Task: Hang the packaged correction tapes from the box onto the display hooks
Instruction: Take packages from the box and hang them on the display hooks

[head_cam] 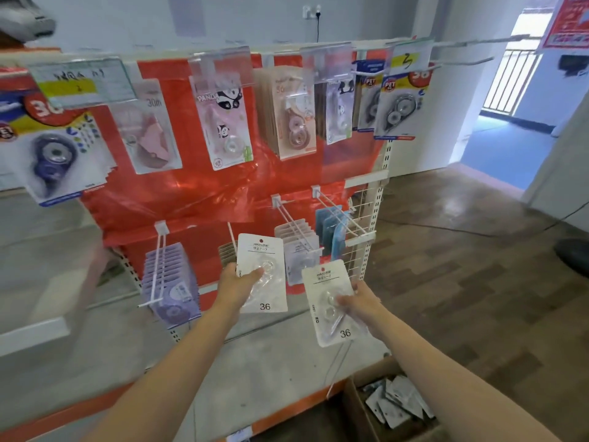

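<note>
Cardboard box (360, 406) on floor holds loose white packs (395, 405). Left hand (237, 282) grips one white pack (263, 275); right hand (361, 303) grips another pack (331, 303).

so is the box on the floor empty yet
Not empty: the cardboard box has several white packaged tapes lying inside it.
</note>
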### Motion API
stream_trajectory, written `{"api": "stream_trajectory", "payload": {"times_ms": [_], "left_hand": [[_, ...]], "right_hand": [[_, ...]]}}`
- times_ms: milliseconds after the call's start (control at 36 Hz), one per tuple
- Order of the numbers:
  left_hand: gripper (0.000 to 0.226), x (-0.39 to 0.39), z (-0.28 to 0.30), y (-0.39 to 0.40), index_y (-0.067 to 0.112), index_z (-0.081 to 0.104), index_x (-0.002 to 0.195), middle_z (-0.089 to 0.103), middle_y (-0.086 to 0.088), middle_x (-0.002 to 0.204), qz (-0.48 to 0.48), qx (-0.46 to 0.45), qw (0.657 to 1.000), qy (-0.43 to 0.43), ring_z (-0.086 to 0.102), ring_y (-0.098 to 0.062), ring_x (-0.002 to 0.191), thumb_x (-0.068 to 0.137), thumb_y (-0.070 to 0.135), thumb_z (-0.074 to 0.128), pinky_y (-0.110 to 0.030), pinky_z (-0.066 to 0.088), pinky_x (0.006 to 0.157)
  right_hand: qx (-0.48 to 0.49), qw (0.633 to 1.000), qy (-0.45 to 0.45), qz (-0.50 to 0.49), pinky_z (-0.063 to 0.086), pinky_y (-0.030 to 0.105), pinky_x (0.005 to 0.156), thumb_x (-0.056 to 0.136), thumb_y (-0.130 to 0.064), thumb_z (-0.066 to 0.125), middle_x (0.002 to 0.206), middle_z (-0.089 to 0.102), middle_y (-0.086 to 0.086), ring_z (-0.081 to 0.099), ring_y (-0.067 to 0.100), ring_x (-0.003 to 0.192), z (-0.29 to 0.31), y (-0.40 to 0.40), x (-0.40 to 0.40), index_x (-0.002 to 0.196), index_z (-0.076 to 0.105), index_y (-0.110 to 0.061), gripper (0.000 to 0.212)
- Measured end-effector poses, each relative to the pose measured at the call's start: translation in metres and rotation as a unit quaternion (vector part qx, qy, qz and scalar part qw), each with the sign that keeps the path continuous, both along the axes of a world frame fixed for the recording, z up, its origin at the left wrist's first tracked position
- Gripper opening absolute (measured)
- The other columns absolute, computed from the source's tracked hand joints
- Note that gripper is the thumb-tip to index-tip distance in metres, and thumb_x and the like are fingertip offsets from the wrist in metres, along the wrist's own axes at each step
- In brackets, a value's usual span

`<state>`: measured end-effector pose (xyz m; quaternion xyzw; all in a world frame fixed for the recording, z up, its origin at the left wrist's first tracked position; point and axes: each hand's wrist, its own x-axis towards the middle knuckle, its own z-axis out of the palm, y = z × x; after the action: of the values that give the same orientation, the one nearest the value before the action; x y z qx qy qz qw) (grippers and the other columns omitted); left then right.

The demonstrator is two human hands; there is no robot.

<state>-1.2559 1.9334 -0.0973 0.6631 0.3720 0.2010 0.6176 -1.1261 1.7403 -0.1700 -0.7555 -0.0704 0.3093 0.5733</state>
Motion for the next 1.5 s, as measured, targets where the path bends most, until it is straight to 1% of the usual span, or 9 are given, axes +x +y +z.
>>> {"api": "stream_trajectory", "payload": {"times_ms": [139, 444, 639, 778, 889, 944, 1056, 1250, 1500], "left_hand": [[0.019, 0.0, -0.004, -0.002, 0.01, 0.056, 0.1, 0.062, -0.008, 0.099, 0.004, 0.002, 1.0, 0.012, 0.057, -0.02, 0.082, 0.086, 0.002, 0.065, -0.024, 0.042, 0.059], [0.032, 0.012, -0.006, -0.015, 0.007, 0.056, 0.116, 0.062, -0.008, 0.107, -0.002, 0.021, 0.999, 0.048, 0.058, -0.022, 0.091, 0.086, 0.007, 0.067, -0.027, 0.043, 0.064], [0.033, 0.024, -0.009, -0.018, 0.006, 0.056, 0.119, 0.064, -0.011, 0.114, 0.018, 0.019, 0.998, 0.061, 0.06, -0.027, 0.1, 0.087, 0.006, 0.066, -0.032, 0.046, 0.076], [0.032, 0.035, -0.009, -0.019, 0.004, 0.057, 0.119, 0.064, -0.01, 0.112, 0.026, 0.015, 0.997, 0.067, 0.059, -0.024, 0.096, 0.088, 0.006, 0.065, -0.025, 0.044, 0.062], [0.034, 0.042, -0.014, -0.019, 0.005, 0.058, 0.12, 0.065, -0.011, 0.116, 0.038, 0.015, 0.996, 0.078, 0.061, -0.027, 0.1, 0.087, 0.006, 0.066, -0.03, 0.046, 0.074], [0.034, 0.043, -0.015, -0.019, 0.004, 0.057, 0.12, 0.065, -0.011, 0.116, 0.043, 0.014, 0.996, 0.078, 0.062, -0.027, 0.1, 0.087, 0.006, 0.066, -0.029, 0.047, 0.071], [0.033, 0.045, -0.014, -0.021, 0.005, 0.057, 0.12, 0.064, -0.009, 0.113, 0.048, 0.02, 0.996, 0.077, 0.06, -0.025, 0.098, 0.088, 0.004, 0.064, -0.029, 0.047, 0.072], [0.032, 0.047, -0.013, -0.02, 0.007, 0.057, 0.117, 0.065, -0.008, 0.113, 0.041, 0.033, 0.994, 0.1, 0.063, -0.024, 0.094, 0.087, 0.009, 0.067, -0.031, 0.048, 0.067], [0.03, 0.042, -0.009, -0.024, 0.008, 0.055, 0.113, 0.064, -0.007, 0.11, 0.009, 0.039, 0.996, 0.075, 0.062, -0.025, 0.093, 0.086, 0.007, 0.068, -0.034, 0.051, 0.074]], "right_hand": [[-0.004, 1.0, 0.01, 0.008, 0.055, 0.039, 0.078, 0.084, 0.003, 0.062, 0.098, 0.066, 0.006, 0.063, 0.023, 0.093, 0.005, 0.006, 0.004, 0.109, 0.052, -0.007, 0.029], [-0.016, 1.0, -0.016, 0.011, 0.048, 0.047, 0.097, 0.086, -0.008, 0.067, 0.115, 0.063, 0.007, 0.06, 0.028, 0.106, 0.003, 0.033, 0.04, 0.118, 0.044, -0.017, 0.042], [-0.027, 0.998, -0.024, 0.058, 0.051, 0.043, 0.093, 0.085, -0.006, 0.069, 0.111, 0.063, 0.004, 0.061, 0.025, 0.1, 0.0, 0.033, 0.056, 0.123, 0.044, -0.013, 0.045], [-0.047, 0.991, -0.041, 0.115, 0.049, 0.049, 0.096, 0.086, -0.015, 0.07, 0.117, 0.062, 0.009, 0.06, 0.029, 0.106, -0.007, 0.039, 0.066, 0.122, 0.046, -0.011, 0.044], [-0.079, 0.987, -0.072, 0.118, 0.05, 0.048, 0.095, 0.085, -0.029, 0.07, 0.12, 0.062, 0.005, 0.06, 0.027, 0.105, -0.016, 0.048, 0.076, 0.123, 0.047, -0.014, 0.046], [-0.111, 0.983, -0.084, 0.121, 0.054, 0.048, 0.085, 0.088, -0.034, 0.066, 0.121, 0.062, 0.007, 0.061, 0.031, 0.106, -0.009, 0.051, 0.076, 0.125, 0.047, -0.012, 0.047], [-0.199, 0.965, -0.082, 0.147, 0.052, 0.036, 0.041, 0.093, -0.037, 0.058, 0.117, 0.054, 0.013, 0.06, 0.038, 0.098, 0.007, 0.051, 0.076, 0.128, 0.04, -0.009, 0.048], [-0.283, 0.92, -0.195, 0.186, 0.053, 0.044, 0.089, 0.094, -0.024, 0.057, 0.119, 0.059, 0.02, 0.062, 0.036, 0.105, 0.006, 0.053, 0.085, 0.134, 0.041, -0.001, 0.049], [-0.399, 0.827, -0.333, 0.216, 0.048, 0.04, 0.088, 0.097, -0.001, 0.038, 0.127, 0.058, 0.017, 0.06, 0.034, 0.112, 0.022, 0.036, 0.072, 0.138, 0.038, -0.003, 0.041]]}}
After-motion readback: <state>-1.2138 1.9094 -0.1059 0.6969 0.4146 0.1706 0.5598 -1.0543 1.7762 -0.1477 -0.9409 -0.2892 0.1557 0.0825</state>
